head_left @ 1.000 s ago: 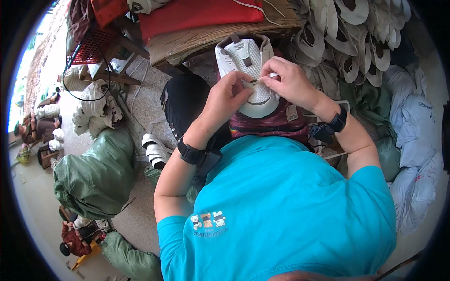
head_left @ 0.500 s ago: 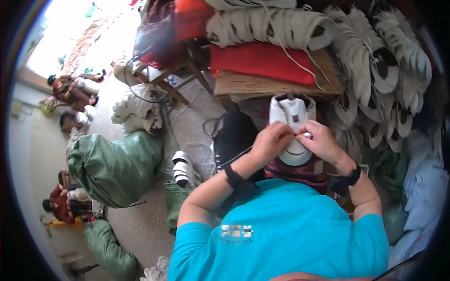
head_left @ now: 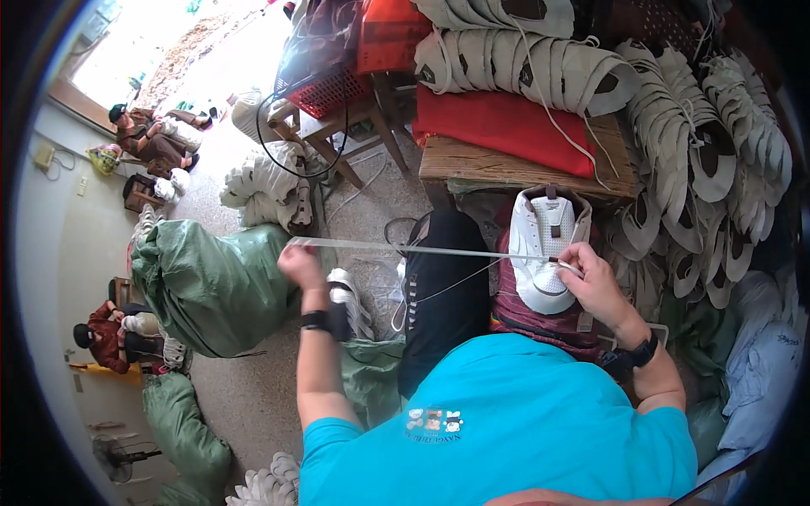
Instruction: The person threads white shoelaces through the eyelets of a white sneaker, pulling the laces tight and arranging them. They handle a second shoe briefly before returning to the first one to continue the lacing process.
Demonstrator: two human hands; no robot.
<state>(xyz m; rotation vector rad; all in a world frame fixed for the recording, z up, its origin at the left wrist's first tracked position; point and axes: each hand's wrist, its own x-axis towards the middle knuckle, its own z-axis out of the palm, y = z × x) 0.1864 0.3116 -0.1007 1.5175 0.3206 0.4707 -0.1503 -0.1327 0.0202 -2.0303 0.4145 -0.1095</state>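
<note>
A white shoe upper (head_left: 530, 274) with a perforated tongue rests on my lap, its toe toward me. From its lacing area a flat white lace (head_left: 405, 250) runs taut to the left. My left hand (head_left: 302, 268) is raised far out to the side, its fist closed on the lace's other end. My right hand (head_left: 589, 282) pinches a small white stick-like thing (head_left: 572, 270) at the upper, beside the lace. What kind of thing it is, the fingers hide.
Ahead stands a wooden bench (head_left: 456, 167) bearing red cloth (head_left: 498, 126) and strung shoe uppers (head_left: 523, 67). More uppers (head_left: 675, 152) hang at the right. Green sacks (head_left: 215, 287) lie at the left, beyond a black bag (head_left: 447, 287). Two other people (head_left: 156, 139) sit at the far left.
My left hand has left the upper and swung far to the left, drawing the lace out taut. My right hand stays at the upper. The view has shifted slightly.
</note>
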